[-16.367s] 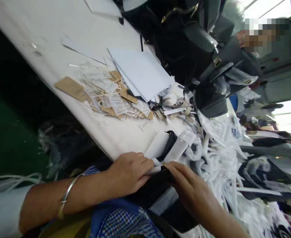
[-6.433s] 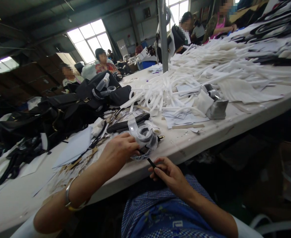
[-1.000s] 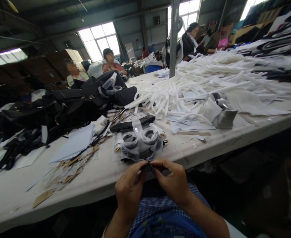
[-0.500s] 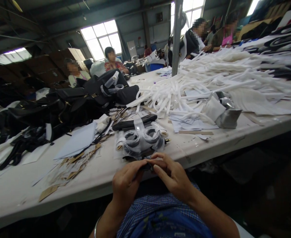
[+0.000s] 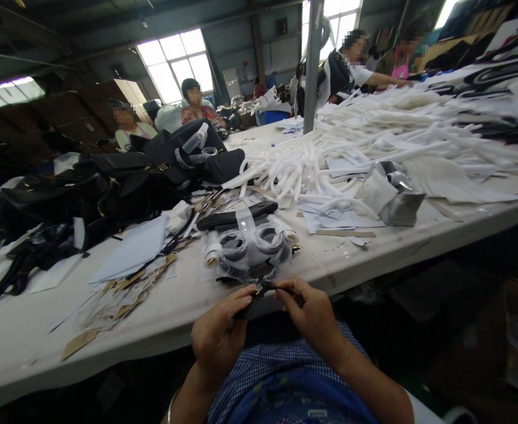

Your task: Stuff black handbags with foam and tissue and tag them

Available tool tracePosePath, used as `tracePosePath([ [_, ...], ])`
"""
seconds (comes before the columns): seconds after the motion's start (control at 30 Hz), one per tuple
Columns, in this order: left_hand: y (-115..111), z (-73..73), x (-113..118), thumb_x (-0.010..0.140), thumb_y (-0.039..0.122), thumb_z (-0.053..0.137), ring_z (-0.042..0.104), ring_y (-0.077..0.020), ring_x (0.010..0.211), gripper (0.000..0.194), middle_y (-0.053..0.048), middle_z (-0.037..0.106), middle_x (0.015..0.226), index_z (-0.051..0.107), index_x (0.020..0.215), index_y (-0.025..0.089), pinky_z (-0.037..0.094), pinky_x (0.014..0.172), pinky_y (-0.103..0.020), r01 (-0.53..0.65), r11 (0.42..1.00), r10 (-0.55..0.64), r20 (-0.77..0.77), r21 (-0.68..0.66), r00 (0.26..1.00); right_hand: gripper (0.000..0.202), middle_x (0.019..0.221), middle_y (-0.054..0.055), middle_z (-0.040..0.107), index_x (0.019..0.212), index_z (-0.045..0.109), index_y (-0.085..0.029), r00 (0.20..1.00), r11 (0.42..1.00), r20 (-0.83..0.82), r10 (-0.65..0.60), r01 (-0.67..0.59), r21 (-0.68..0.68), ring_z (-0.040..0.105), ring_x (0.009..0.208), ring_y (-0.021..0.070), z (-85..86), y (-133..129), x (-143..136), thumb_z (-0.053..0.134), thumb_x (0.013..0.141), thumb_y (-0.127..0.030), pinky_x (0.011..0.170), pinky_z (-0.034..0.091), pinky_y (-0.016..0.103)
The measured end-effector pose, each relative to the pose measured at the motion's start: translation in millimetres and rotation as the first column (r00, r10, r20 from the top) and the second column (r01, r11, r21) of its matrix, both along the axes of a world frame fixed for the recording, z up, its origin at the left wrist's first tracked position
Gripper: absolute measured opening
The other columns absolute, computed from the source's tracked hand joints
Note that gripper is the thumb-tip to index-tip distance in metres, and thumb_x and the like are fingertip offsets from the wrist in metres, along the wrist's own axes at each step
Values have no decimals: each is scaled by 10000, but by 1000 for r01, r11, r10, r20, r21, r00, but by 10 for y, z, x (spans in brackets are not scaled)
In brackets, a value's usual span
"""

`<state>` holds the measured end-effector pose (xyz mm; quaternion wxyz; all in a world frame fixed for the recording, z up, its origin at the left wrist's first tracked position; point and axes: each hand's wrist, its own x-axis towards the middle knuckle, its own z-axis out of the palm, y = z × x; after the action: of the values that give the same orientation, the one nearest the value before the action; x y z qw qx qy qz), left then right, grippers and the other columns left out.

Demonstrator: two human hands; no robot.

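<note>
Between both hands, over the table's front edge, is a black strap point(image 5: 252, 304) with a small metallic glint. My left hand point(image 5: 222, 330) grips its lower left part between thumb and fingers. The fingertips of my right hand point(image 5: 308, 306) pinch its thin right end. Just beyond the hands lies a bundle wrapped in clear plastic point(image 5: 253, 244), with two round coils and gold-coloured metal ends. Behind that bundle rests a flat black piece point(image 5: 236, 216).
Black bags point(image 5: 122, 171) are piled at the left. White strips point(image 5: 303, 168) cover the table's right side, near a grey-wrapped block point(image 5: 402, 206). White sheets point(image 5: 130, 247) and brown scraps point(image 5: 80, 343) lie left. A post point(image 5: 313, 70) stands behind; several people are beyond.
My hands have drawn slightly apart, and more of the black strap shows between them. My right hand's fingers have closed in on its end. The camera view has shifted slightly.
</note>
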<state>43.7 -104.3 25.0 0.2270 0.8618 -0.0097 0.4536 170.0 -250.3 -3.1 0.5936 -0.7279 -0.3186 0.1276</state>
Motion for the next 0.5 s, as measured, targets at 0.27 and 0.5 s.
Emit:
tracePosePath([
  [0.27, -228, -59, -287, 859, -19, 528, 698, -228, 1072, 268, -153, 755, 1040, 648, 1062, 106, 614, 877, -337, 199, 978, -191, -113, 64, 975, 253, 918, 72, 763, 1023, 699, -190, 986, 989, -141, 87, -103, -109, 726, 833, 226, -145, -47, 59, 583, 918, -388, 718, 545, 291],
  [0.5, -380, -158, -371, 885, 16, 521, 690, -229, 1090, 208, -151, 762, 1032, 659, 1021, 92, 614, 885, -318, 160, 982, -140, -174, 105, 975, 612, 558, 71, 692, 636, 673, -158, 880, 939, -422, 216, -306, -157, 670, 487, 201, -90, -17, 43, 491, 881, -689, 496, 505, 275],
])
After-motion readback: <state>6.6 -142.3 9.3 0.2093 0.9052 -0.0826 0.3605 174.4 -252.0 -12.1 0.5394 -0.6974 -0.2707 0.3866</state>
